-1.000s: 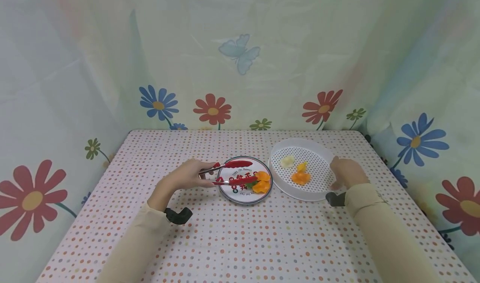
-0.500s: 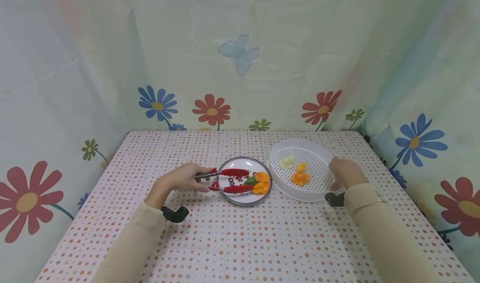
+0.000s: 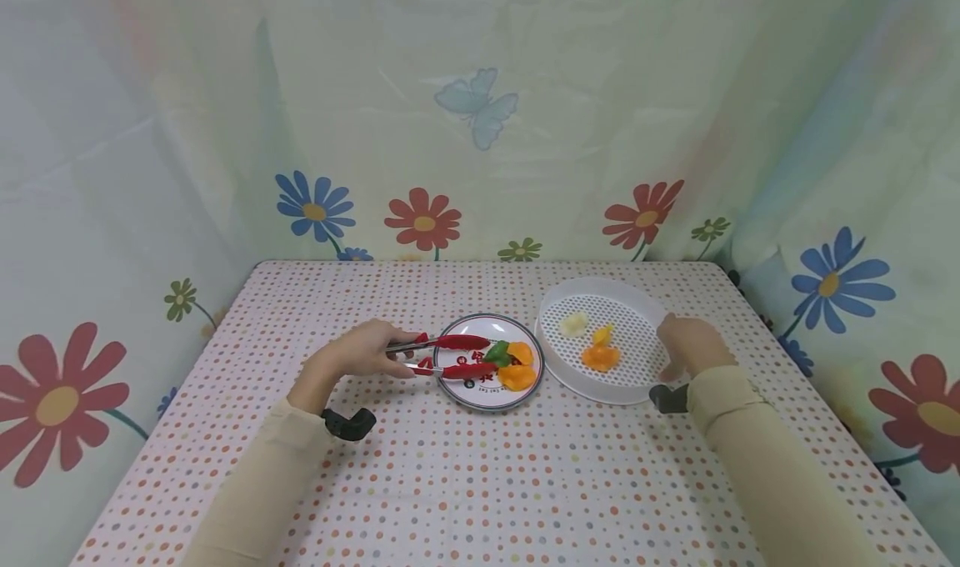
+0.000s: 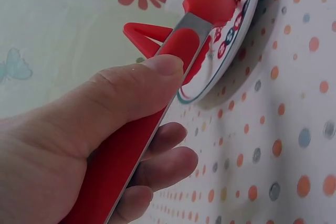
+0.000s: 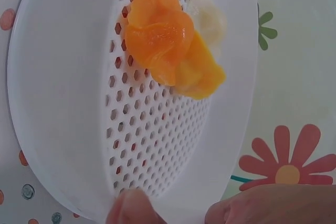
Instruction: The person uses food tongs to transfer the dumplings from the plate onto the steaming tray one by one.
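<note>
My left hand [image 3: 367, 350] grips a pair of red-and-metal tongs [image 3: 468, 371], its thumb along one arm of the tongs in the left wrist view. The tongs' arms are spread over a white plate [image 3: 480, 325] with a dark rim and red print. Their tips lie close to a green piece [image 3: 498, 353]; whether they touch it I cannot tell. Two orange pieces [image 3: 517, 377] sit beside it. My right hand [image 3: 695, 346] holds the right wall of a round white perforated tray [image 3: 592, 386], its thumb [image 5: 134, 208] inside the rim.
In the perforated tray lie an orange piece [image 5: 160, 35], a yellow piece [image 5: 199, 69] and a whitish piece [image 5: 207, 19]. Plate and tray stand side by side on a dotted tablecloth [image 3: 480, 484]. A flowered curtain [image 3: 480, 175] rises behind the table.
My left hand has drawn the tongs left over the plate. The green piece, mostly hidden before, now shows by their tips, and the orange pieces have shifted slightly left. My right hand stays.
</note>
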### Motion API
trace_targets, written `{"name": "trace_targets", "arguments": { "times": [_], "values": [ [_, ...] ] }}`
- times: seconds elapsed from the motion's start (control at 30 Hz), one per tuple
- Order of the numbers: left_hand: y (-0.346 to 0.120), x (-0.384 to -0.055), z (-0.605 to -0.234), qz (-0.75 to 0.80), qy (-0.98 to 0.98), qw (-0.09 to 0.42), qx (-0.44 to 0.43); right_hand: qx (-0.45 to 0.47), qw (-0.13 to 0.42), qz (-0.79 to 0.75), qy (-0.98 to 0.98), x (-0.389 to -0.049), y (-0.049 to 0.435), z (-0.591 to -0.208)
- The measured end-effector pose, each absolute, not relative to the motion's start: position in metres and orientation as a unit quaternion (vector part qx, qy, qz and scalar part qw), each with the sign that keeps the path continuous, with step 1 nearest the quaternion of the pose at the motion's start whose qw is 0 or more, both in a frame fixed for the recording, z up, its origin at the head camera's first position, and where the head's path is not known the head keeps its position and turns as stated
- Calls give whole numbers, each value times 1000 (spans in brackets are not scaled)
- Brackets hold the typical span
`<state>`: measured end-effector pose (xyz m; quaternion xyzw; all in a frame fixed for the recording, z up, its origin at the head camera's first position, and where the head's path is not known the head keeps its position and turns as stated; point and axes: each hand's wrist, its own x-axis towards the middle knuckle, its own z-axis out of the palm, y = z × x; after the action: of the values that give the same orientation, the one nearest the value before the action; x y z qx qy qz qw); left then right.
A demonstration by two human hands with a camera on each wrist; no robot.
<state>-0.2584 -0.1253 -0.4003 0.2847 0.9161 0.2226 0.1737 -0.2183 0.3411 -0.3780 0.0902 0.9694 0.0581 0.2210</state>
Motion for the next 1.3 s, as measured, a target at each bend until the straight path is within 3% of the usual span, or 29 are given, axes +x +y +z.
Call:
{"name": "trace_targets", "arguments": {
  "times": [0.17,0.4,0.77,1.3],
  "values": [
    [-116,-257,-403,221,919,159,285,79,215,59,972,-219,343,-378],
    [-101,-259,-402,197,925,158,285,87,192,58,976,-237,371,-416],
    [-99,-263,-403,208,925,174,266,85,225,48,969,-205,327,-358],
    [-118,-263,-401,212,923,165,277,97,228,66,967,-226,347,-386]
  ]
}}
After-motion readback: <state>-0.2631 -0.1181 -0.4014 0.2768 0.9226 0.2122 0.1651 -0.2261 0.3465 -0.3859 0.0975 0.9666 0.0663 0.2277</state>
